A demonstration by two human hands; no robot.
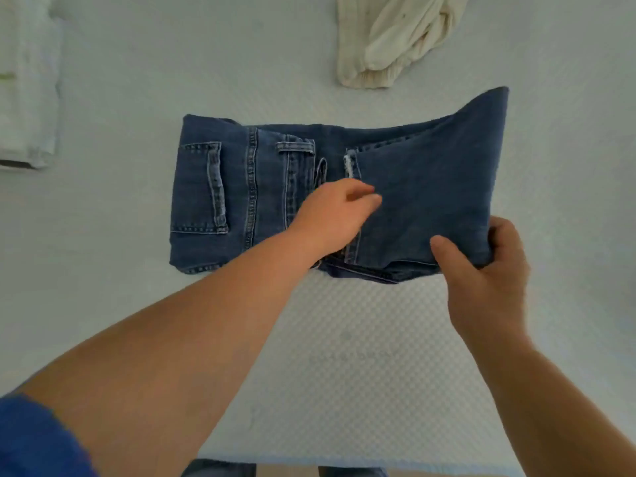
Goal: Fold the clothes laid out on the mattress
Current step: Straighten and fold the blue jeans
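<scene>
My left hand [335, 215] rests with loose fingers on the jeans [423, 187]; my right hand [481, 266] pinches their raised folded end above the mattress [344, 339].

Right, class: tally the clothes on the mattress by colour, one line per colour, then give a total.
Blue: 1, the part-folded blue denim jeans.
Cream: 1, the crumpled cream ribbed garment.
White: 1, the folded white fabric pile at the left edge; how many pieces it holds cannot be told.
Total: 3
</scene>
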